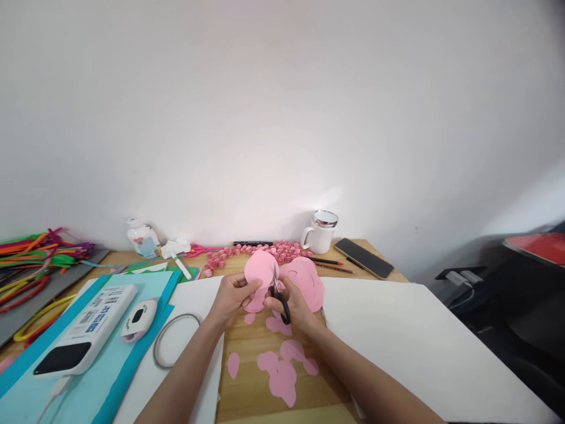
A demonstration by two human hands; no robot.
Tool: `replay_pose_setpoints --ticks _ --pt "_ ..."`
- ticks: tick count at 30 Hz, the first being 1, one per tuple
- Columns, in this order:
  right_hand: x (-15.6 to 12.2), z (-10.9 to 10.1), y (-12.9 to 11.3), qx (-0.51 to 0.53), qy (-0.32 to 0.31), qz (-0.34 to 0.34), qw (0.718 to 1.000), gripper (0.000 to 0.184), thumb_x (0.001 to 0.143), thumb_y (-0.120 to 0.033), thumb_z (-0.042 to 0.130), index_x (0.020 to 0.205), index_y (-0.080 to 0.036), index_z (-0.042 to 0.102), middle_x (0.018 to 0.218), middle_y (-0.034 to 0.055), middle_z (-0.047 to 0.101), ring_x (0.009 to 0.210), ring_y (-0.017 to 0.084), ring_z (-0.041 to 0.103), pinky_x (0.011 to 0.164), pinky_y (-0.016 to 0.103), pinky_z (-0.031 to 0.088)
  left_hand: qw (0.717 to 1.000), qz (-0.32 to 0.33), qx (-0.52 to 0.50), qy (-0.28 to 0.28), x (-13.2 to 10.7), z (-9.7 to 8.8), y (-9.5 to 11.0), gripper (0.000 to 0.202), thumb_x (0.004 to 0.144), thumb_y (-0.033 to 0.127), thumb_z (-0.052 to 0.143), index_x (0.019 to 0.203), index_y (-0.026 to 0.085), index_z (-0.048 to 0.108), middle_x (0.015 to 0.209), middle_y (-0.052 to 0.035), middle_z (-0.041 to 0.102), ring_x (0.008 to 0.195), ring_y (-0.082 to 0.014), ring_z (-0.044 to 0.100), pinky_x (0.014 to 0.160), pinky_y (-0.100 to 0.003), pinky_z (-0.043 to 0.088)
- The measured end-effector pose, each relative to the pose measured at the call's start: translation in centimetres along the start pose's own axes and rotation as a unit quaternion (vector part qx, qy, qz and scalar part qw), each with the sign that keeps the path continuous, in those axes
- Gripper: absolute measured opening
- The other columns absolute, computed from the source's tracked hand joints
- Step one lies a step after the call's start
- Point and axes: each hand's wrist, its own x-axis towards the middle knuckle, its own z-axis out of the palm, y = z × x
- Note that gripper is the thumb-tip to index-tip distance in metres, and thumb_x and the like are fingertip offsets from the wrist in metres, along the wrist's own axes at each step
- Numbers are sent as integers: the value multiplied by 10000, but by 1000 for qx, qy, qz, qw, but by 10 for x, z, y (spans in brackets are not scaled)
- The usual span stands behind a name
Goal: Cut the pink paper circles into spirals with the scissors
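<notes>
A round piece of pink paper (260, 267) is pinched between the thumb and fingers of my left hand (238, 292). My right hand (289, 300) is closed around the black handles of a pair of scissors (285, 309). Their blades point up and lie at the right edge of the pink paper; whether they are parted I cannot make out. Behind my right hand lies a stack of round pink paper (309, 285). Small pink paper pieces (282, 380) are scattered on the wooden table below my hands.
Small rolled pink paper pieces (282, 252) lie along the wall beside a white mug (322, 232), pencils (329, 263) and a phone (364, 258). White sheets (410, 330) flank my arms. At left are a power bank (90, 327), blue paper (110, 365), a bottle (143, 238) and colourful pipe cleaners (39, 253).
</notes>
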Motion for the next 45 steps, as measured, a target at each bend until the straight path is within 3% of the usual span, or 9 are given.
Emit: replay_pose_setpoints --ticks 13,20,37,45 --pt "2 -2 4 -15 22 6 1000 556 619 -341 772 1046 -189 451 545 -94 464 429 64 347 392 181 237 1000 2 -12 0 2 -1 -3 375 597 365 752 504 158 455 380 83 406 338 -27 265 384 -199 134" --pt "2 -1 5 -4 14 12 1000 543 646 -357 742 1063 -194 435 511 -89 505 420 92 429 401 193 282 1000 15 -12 1 1 -1 -1 378 612 381 744 508 156 459 363 90 366 340 -22 235 401 -204 127" --pt "3 -2 9 -13 9 9 1000 488 668 -365 708 1038 -180 449 445 -99 501 362 93 398 393 210 297 999 15 -28 14 1 -2 -2 368 630 385 738 527 150 475 351 88 393 337 -19 236 403 -199 135" --pt "-2 2 6 -6 1 10 1000 377 703 -332 673 990 -182 479 432 -116 479 356 78 397 433 234 390 997 16 -77 11 3 0 -2 359 673 431 698 607 170 461 432 77 459 319 -38 333 356 -183 164"
